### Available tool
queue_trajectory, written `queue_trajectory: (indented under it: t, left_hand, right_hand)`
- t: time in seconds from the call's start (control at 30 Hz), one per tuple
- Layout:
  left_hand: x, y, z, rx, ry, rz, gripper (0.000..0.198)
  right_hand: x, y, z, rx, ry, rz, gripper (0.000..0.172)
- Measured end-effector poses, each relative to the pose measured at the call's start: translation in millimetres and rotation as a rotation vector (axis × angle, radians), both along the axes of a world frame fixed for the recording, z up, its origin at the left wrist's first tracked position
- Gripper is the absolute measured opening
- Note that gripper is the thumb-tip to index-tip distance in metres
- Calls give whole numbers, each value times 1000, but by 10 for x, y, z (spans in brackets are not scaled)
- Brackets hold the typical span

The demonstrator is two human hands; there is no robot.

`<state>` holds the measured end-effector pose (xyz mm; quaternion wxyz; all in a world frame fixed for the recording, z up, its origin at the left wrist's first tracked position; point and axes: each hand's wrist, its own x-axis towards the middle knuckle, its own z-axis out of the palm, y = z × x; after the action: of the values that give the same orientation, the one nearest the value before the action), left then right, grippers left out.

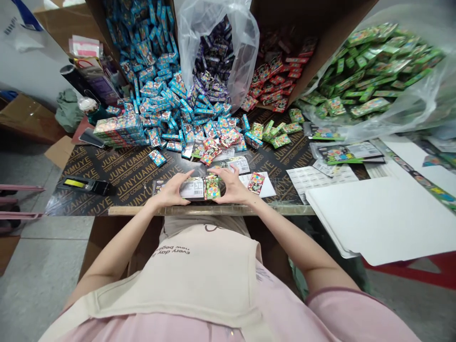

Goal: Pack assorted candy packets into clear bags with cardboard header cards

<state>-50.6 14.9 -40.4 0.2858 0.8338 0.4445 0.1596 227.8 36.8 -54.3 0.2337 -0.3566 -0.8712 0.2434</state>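
Both my hands meet at the near edge of the dark printed board (121, 175). My left hand (173, 188) and my right hand (230, 186) are closed round a clear flat packet (199, 187) that lies on the board, with a white label card and a small colourful box showing in it. A red-patterned little box (256, 182) lies on a white card just right of my right hand. Another labelled packet (237, 164) lies just beyond my fingers.
Behind lie heaps of small boxes: blue ones (160, 90), purple ones in a clear bag (213, 61), red ones (274, 71), green ones in a bag (370, 66). A stack of blue boxes (119, 129) stands left. White sheets (381, 216) lie right, a black device (87, 185) left.
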Motion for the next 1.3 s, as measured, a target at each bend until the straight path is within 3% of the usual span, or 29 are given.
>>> queue_trajectory:
  t: [0.1,0.27,0.37,0.47,0.6,0.73,0.83,0.9,1.3]
  left_hand:
    - [-13,-8,34,54,5,-8,100]
    - [-54,-25,-23,-39,-222,39,101]
    - [-90,1,-77,-11,-227,156,100]
    - [-122,29,-79,43,-139,230,99]
    - [-116,8,-34,49,-63,190,100]
    - [-60,-22,-16,56,-21,130,101]
    - [-12,-45,3,62,3,48,100]
    - [10,-72,21,68,31,13,99]
    - [49,-152,-5,172,10,-24,96]
  right_hand:
    - [-49,-60,81,36,2,-26,86]
    - [-31,-62,165,-96,213,-93,93]
    - [-2,3,67,-51,248,-252,88]
    - [5,51,-130,-41,115,-408,84]
    - [-21,45,-242,-74,-39,-275,81]
    - [-76,60,-94,-49,119,-61,68]
    - [-121,86,18,-126,143,194,77]
    - [-139,84,67,-165,143,268,81]
    - [-97,-15,120,-69,115,243,90]
